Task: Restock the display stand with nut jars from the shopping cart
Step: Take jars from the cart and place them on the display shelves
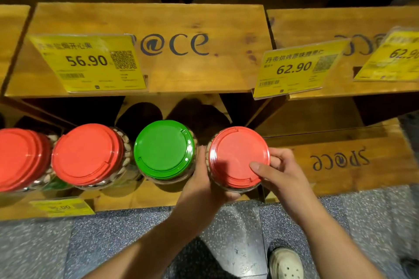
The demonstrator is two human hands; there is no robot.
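Standing at the right end of a row of four along the front edge of the display stand's (127, 201) lower shelf: the red-lidded jar (238, 157), close to the shelf's right front corner, with bare wood behind it and to its right. Gripped from both sides. Left hand (199, 184) curled around the jar's left and near wall, wedged into the narrow gap beside the green-lidded jar (164, 149). Right hand (280, 170) wrapped on the right rim, thumb laid flat across the lid. Biggest risk, judged from this: a tip off the front edge if let go while overhanging, since the row sits so near the lip. Next: a knock to the green-lidded neighbour from the left knuckles on pulling free, enough perhaps to nudge it against the red-lidded jars (87, 154) further left. Smaller: a skewed jar, label facing away. As for looks: clear wall, pale shelled nuts visible just under a wide, flat, ridged red screw lid.
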